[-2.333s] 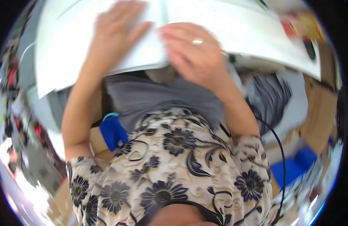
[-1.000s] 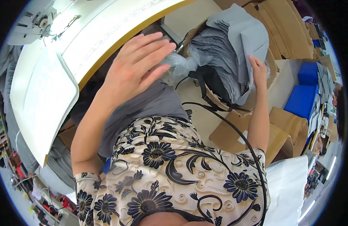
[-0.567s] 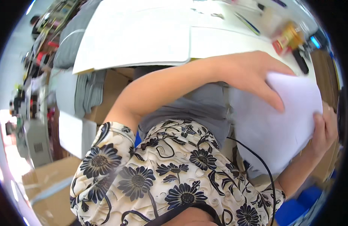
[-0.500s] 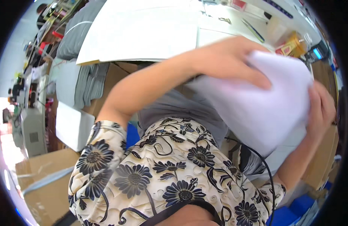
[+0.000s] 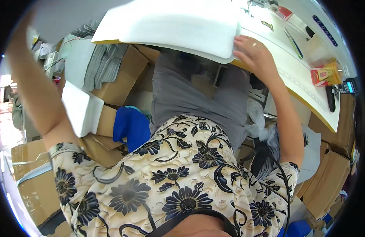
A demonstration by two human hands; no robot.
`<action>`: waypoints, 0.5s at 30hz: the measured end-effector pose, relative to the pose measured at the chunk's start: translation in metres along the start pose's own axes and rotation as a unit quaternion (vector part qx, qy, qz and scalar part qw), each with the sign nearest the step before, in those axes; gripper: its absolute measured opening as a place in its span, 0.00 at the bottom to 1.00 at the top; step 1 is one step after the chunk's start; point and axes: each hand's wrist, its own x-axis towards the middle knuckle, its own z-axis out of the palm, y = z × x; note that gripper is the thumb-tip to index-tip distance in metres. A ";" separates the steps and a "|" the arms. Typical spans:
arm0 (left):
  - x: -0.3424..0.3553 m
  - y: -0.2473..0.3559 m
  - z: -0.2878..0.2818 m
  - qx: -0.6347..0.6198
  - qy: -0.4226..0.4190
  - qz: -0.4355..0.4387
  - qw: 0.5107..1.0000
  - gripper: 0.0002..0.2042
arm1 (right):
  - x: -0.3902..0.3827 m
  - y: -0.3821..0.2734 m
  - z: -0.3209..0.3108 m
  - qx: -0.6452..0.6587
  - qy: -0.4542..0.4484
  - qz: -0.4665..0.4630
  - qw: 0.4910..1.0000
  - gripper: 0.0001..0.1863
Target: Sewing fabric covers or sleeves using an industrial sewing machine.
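My left arm reaches up at the far left. My left hand [image 5: 22, 29] is blurred at the dark rim, against a grey sheet [image 5: 68, 17] raised in the air; its fingers are hidden. A white sheet [image 5: 182, 29] with rounded corners lies on the white worktable [image 5: 308, 89], slightly over its front edge. My right hand [image 5: 255, 55] lies at the right edge of this sheet, fingers stretched out and touching or nearly touching it.
Stacked grey pieces [image 5: 85, 65] and white pieces [image 5: 79, 110] stand at the left by cardboard boxes [image 5: 32, 185]. A pen-like tool [image 5: 293, 43], an orange-and-red packet [image 5: 324, 75] and a calculator [image 5: 348, 86] lie at the right of the table. Blue cloth [image 5: 131, 126] hangs beside my legs.
The white sheet that both hands held at the right now lies on the table. My left arm has swung far left to a grey sheet; my right hand has moved up-left onto the table.
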 end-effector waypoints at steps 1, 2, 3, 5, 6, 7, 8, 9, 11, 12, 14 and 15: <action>-0.007 0.142 0.060 0.000 -0.037 0.046 0.998 0.13 | -0.005 0.002 0.002 -0.003 -0.007 0.012 1.000 0.16; -0.017 0.191 0.105 -0.003 -0.069 0.095 0.993 0.13 | -0.012 0.002 0.000 -0.028 -0.001 0.028 0.999 0.17; -0.029 0.161 0.120 0.018 -0.102 0.142 0.984 0.14 | -0.012 -0.002 -0.001 -0.038 0.013 0.028 0.999 0.17; -0.079 0.164 0.176 -0.117 -0.041 0.259 0.958 0.26 | -0.003 -0.016 0.002 -0.035 0.022 -0.003 0.999 0.17; -0.095 0.173 0.192 -0.142 -0.050 0.244 0.958 0.25 | -0.001 -0.018 0.002 -0.046 0.028 -0.017 0.998 0.17; -0.106 0.179 0.200 -0.166 -0.059 0.227 0.958 0.24 | -0.002 -0.021 0.002 -0.054 0.033 -0.023 0.998 0.17; -0.114 0.184 0.201 -0.167 -0.088 0.222 0.957 0.24 | -0.005 -0.023 0.002 -0.052 0.029 -0.020 0.998 0.17; -0.119 0.189 0.200 -0.167 -0.117 0.216 0.955 0.23 | -0.007 -0.024 0.002 -0.058 0.029 -0.023 0.998 0.17; -0.123 0.198 0.191 -0.148 -0.156 0.224 0.951 0.23 | -0.012 -0.030 -0.003 -0.065 0.028 -0.021 0.997 0.17; -0.125 0.202 0.185 -0.141 -0.176 0.218 0.950 0.24 | -0.014 -0.034 -0.007 -0.075 0.018 -0.022 0.997 0.17; -0.145 0.202 0.173 -0.139 -0.207 0.212 0.945 0.24 | -0.035 -0.050 0.005 -0.081 0.001 -0.014 0.997 0.18; -0.143 0.203 0.165 -0.166 -0.267 0.215 0.925 0.24 | -0.040 -0.054 0.007 -0.078 -0.002 -0.013 0.997 0.18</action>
